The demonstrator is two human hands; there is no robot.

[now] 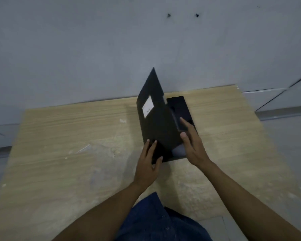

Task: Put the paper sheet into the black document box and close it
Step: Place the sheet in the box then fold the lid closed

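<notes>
My left hand [147, 164] lies flat with fingers spread against the near lower part of the black document box's [178, 117] lid [155, 119], thumb hooked at the lid's near edge; it presses rather than grips. My right hand [192, 145] is open too, fingers extended, the fingertips touching a small black flap [180, 122] at the lid's free edge, palm turned toward the left hand. Between the two hands the lid stands tilted, half raised over the tray, its pointed corner well above my hands. On the lid's outer face, beyond my left hand, is a white label [148, 106]. Under the lid, just by my right palm, I see a pale patch inside the tray that may be the paper sheet [178, 151]; I cannot tell for sure. The box rests on a light wooden table [68, 153], with a grey wall [94, 49] beyond. Below my forearms there is blue denim cloth [156, 223].
</notes>
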